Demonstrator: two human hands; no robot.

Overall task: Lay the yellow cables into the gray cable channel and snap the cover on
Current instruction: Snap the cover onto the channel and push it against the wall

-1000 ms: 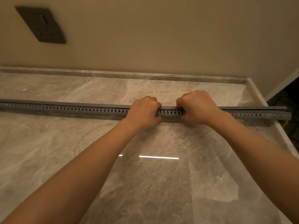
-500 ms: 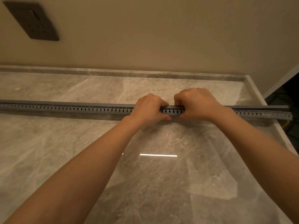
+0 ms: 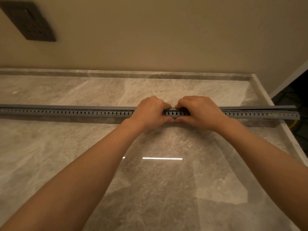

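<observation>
A long gray slotted cable channel lies across the marble counter from the left edge to the right edge. Its gray cover sits along the top; toward the right end the cover stands slightly raised off the channel. My left hand and my right hand grip the channel side by side near its middle, fingers curled over the cover and thumbs on the front wall, thumb tips almost touching. A yellow cable hangs down past the channel's right end; inside the channel the cables are hidden.
The marble counter has a low raised rim at the back and right. A beige wall stands behind, with a dark socket plate at upper left. Beyond the right rim is a dark drop with wires.
Both hands have slid right along the channel and drawn closer together, so the thumbs now nearly meet. The channel has stayed in place.
</observation>
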